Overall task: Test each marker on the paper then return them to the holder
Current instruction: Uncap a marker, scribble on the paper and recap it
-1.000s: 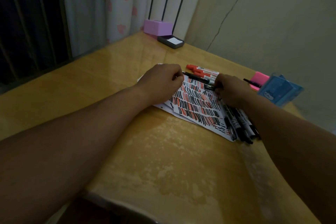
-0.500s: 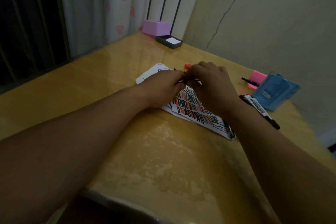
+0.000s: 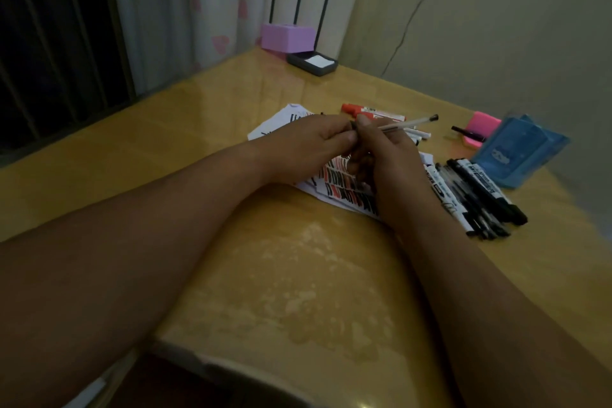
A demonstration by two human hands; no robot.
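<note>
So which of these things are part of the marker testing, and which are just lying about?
In the job: slim pen, gripped by left hand and right hand; scribbled paper; red markers; black markers; blue holder.
Lying about: purple box; dark tray; pink pad.

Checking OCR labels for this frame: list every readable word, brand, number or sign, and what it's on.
No text can be read here.
Blue holder: white logo, too blurred to read.
Black markers: white barrel labels, print too small.
Red markers: barrel labels, print too small.
Paper: only red and black test strokes, no words.
Pen: no print visible.
</note>
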